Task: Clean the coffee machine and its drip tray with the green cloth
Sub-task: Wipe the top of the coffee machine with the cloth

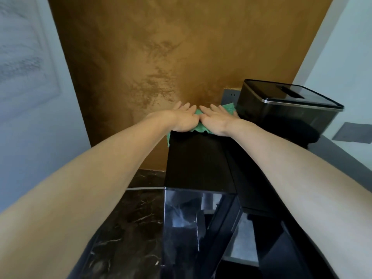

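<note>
– At 12 o'clock, far end of the machine top: left hand (pixel 181 120) and right hand (pixel 218 120) lie flat side by side, fingers straight and close together, thumbs nearly touching. Both press down on the green cloth (pixel 198 128).
– Pinching it anywhere?
– No, palms down only. Cloth is bunched under them, with one corner hanging off the top's edge at 9 and another poking out at 1 past the right fingers.
– Axis?
– Coffee machine (pixel 199 164) runs long from 6 to 12: glossy front faces us at 6, back to the brown wall (pixel 171 57) at 12. Cloth lies crosswise, 9 to 3.
– Then we'd wipe along the long axis, 12 down to 6, in one pull. Even pressure from both palms, cloth across the full width so no strip gets missed.
– Agreed. We'd watch the loose corner at 9; it could fold under and leave a gap. The black lidded container (pixel 289 109) at 2 sits just beside the right hand, so we keep the cloth off it.
– Drip tray?
– We can't pick it out for sure; the low front at 5 is dark and reflective. We judge it not yet done. Marble counter (pixel 130 218) shows at 7.
</note>
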Motion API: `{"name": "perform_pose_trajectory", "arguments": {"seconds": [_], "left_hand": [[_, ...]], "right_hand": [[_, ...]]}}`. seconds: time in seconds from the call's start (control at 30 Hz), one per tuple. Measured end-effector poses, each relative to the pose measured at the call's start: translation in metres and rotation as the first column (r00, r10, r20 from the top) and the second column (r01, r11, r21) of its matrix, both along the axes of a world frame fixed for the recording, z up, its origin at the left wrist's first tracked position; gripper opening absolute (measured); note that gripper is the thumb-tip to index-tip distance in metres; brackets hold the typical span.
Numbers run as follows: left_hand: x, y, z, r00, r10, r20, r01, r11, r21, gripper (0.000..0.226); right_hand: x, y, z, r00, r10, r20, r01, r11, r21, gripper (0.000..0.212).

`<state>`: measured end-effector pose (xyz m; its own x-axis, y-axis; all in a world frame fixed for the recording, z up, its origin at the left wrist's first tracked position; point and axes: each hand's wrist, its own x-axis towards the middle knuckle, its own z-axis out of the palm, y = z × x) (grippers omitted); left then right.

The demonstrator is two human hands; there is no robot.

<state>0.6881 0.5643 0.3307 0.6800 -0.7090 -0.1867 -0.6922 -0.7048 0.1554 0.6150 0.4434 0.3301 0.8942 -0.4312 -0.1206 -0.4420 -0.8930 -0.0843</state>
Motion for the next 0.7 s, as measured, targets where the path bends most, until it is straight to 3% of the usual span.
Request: {"name": "perform_pose_trajectory", "arguments": {"seconds": [0.1,0.33,0.5,0.7], "left_hand": [[-0.017,0.011,0.004,0.999,0.024,-0.036,-0.025,1.000,-0.012,0.058],[-0.063,0.043,0.002,0.998,-0.054,0.046,0.051,0.997,0.058,0.055],[-0.094,0.062,-0.002,0.998,-0.043,0.051,0.042,0.999,0.025,0.056],[-0.139,0.084,-0.002,0.977,-0.076,0.198,0.059,0.994,0.089,0.056]], "right_hand": [[-0.014,0.009,0.002,1.000,0.009,-0.005,-0.009,1.000,0.012,0.061],[-0.063,0.037,0.001,0.998,0.058,-0.025,-0.059,0.998,-0.015,0.061],[-0.104,0.056,0.001,0.996,0.082,-0.016,-0.083,0.996,-0.028,0.061],[-0.146,0.073,0.002,0.994,0.105,-0.004,-0.105,0.994,-0.029,0.060]]}}
